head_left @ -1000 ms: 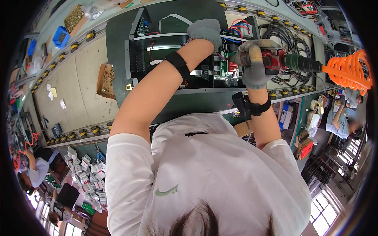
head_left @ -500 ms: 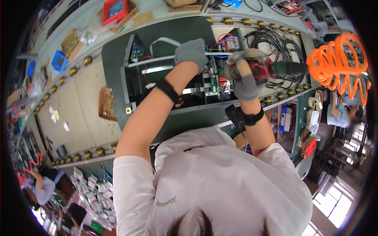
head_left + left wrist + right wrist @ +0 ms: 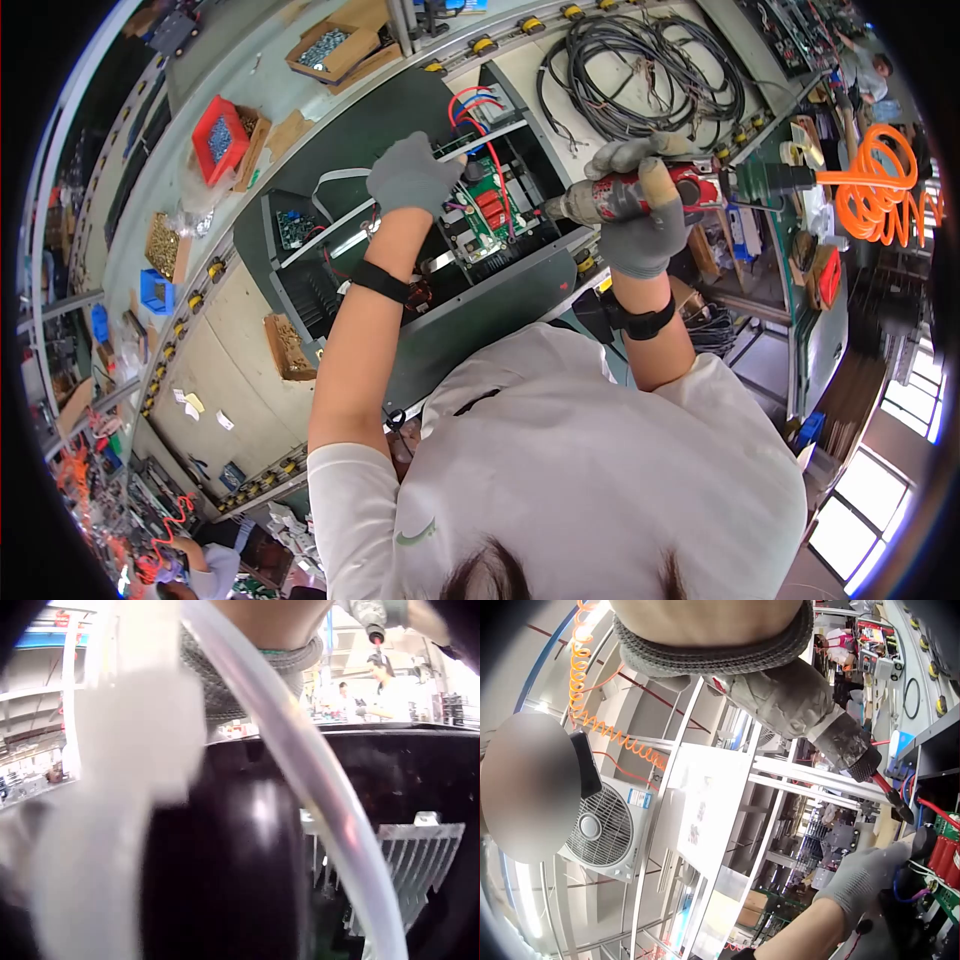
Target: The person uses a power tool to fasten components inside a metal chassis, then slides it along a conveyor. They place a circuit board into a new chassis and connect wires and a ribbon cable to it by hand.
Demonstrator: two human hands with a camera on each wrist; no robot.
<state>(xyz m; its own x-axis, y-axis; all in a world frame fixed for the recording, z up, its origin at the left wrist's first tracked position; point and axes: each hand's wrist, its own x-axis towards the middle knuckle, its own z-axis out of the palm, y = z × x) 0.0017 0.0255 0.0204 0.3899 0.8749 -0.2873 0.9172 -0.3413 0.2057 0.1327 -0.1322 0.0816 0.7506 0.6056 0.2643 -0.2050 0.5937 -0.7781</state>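
My gloved right hand (image 3: 640, 215) grips a red and grey pneumatic screwdriver (image 3: 605, 198), its orange coiled hose (image 3: 880, 190) trailing right. In the head view the tool's nose is just at the chassis's right side. A red and dark bit (image 3: 889, 787) projects from its knurled collar in the right wrist view. The open black metal chassis (image 3: 480, 283) holds a green circuit board (image 3: 485, 225) with red components. Over it, my gloved left hand (image 3: 412, 178) reaches in, fingertips right at a small dark part (image 3: 924, 841); whether it pinches this I cannot tell. A red cable (image 3: 495, 165) crosses the board.
Coiled black cables (image 3: 640, 80) lie beyond the chassis. Left of it is a cardboard box (image 3: 288, 348) of small brass-coloured parts. Red (image 3: 218, 140) and blue bins (image 3: 157, 290) stand on the far bench. Rollers (image 3: 215, 270) line the conveyor edge, and a silver bar (image 3: 330, 230) spans the chassis.
The screwdriver has backed away from over the board to the chassis's right side. The left hand has shifted along the chassis bar to the board. The head view has turned, and the board shows more.
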